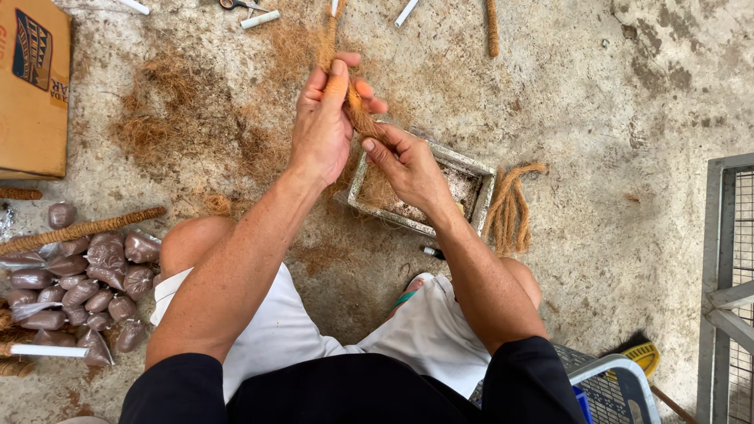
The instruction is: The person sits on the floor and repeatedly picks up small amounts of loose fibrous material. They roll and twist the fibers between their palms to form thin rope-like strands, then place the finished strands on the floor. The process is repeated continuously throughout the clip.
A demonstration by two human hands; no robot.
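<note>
— While the cardboard box (33, 86) and the heap of small filled bags (82, 286) sit untouched at the left, what's being worked?

— A coir-wrapped stick (345, 74), held above the concrete floor (628, 94). The left hand (323, 126) is closed around it; the right hand (404, 165) pinches its lower end over the metal tray (471, 169).

— Which step?

— Winding fibre on, I'd judge. Next calls for steady tension and turning the stick. Loose coir rope (510, 208) lies just right.

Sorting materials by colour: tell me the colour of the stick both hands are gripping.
The fibre-wrapped stick is tan-brown, like coconut husk; the head view shows it clearly.
</note>
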